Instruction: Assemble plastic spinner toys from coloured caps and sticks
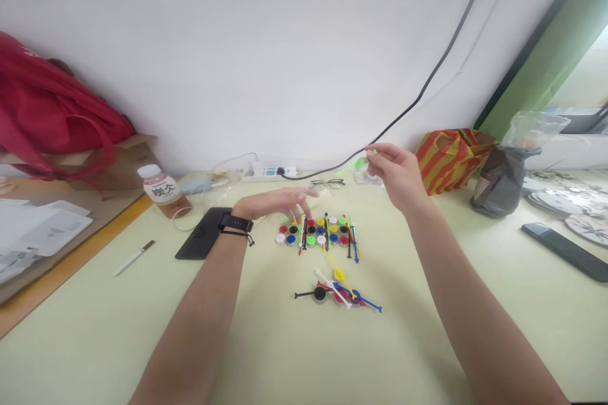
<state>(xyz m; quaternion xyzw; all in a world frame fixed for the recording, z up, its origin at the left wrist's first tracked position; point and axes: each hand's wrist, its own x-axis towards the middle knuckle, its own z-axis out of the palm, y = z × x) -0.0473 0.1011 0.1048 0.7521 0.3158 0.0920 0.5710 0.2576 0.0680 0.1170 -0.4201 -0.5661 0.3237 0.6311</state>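
Observation:
My right hand (398,176) is raised near the wall, pinching a bright green arrow spinner (361,163) with a clear part below it. My left hand (278,204), with a black watch on its wrist, reaches over the back left of the coloured discs (334,238). Its fingers are stretched and bent downward; whether the tips touch anything I cannot tell. Long thin arrows (354,243) in several colours lie between and beside the rows of discs. Nearer to me lies a loose group of arrow spinners: a black one (320,294), a yellow one (339,274), plus white, red and blue ones.
Behind the discs are eyeglasses (332,183) and a power strip (268,171) with a black cable. A drink bottle (164,191), a black tablet-like slab (202,234) and a pen (134,257) are at left. Bags (451,155) and a dark phone-like object (565,252) lie right.

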